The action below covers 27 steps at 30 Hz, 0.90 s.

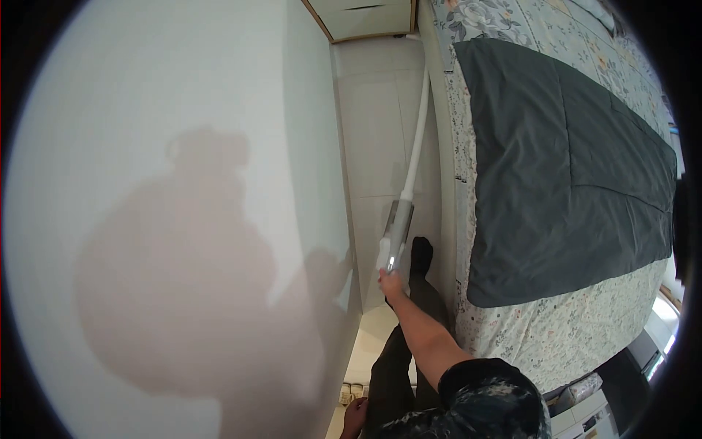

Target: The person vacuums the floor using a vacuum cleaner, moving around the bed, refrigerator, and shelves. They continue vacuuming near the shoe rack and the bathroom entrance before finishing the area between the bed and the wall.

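Observation:
My right hand [392, 284] is closed around the handle of a white and grey stick vacuum cleaner [399, 227]. The vacuum's long white tube [419, 139] runs away from me along the bed's side, and its head [413, 36] is partly hidden under the drawer unit. A small light shows on the vacuum body just ahead of my fingers. Low in the view, my left hand [355, 417] hangs loosely beside my thigh, with no object visible in it; its lower part is cut off. My foot in a dark sock [421, 256] stands to the right of the vacuum.
A narrow strip of tiled floor [373, 139] lies between the pale wall [183, 88] and the bed [537, 329]. On the bed is a dark grey quilt [556, 183] over floral bedding. A drawer unit [373, 22] closes the far end. My shadow falls on the wall.

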{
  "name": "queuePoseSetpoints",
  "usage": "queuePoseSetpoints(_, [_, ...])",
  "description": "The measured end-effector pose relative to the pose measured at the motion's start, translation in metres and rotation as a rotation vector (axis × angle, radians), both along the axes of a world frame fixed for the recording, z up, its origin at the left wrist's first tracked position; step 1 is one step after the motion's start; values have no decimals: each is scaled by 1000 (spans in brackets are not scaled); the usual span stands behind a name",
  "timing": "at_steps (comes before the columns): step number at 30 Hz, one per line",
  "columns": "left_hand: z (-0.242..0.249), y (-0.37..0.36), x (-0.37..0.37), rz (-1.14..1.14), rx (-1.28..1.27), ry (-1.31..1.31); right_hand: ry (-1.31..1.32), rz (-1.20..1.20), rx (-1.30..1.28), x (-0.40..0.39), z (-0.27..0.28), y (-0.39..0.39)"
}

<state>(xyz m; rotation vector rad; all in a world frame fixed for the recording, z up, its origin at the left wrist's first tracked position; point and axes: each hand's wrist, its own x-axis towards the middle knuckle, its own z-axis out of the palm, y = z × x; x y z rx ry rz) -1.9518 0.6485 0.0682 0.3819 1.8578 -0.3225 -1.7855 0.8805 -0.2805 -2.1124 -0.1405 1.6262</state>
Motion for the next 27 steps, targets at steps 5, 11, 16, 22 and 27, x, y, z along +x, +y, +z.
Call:
queuePoseSetpoints(5, [24, 11, 4, -8, 119, -40, 25, 177, 11, -38, 43, -87])
queuePoseSetpoints(11, [23, -8, -15, -140, 109, -87, 70, 414, -90, -10, 124, -111])
queuePoseSetpoints(16, [12, -23, -25, -144, 156, -129, -45, 634, -54, 8, 146, -128])
queuePoseSetpoints(22, [18, -29, -26, -33, 197, -211, -96, 746, -13, 45, 201, -59])
queuePoseSetpoints(27, [32, -14, -11, -89, 201, -193, -176, 768, -6, 90, 187, 24])
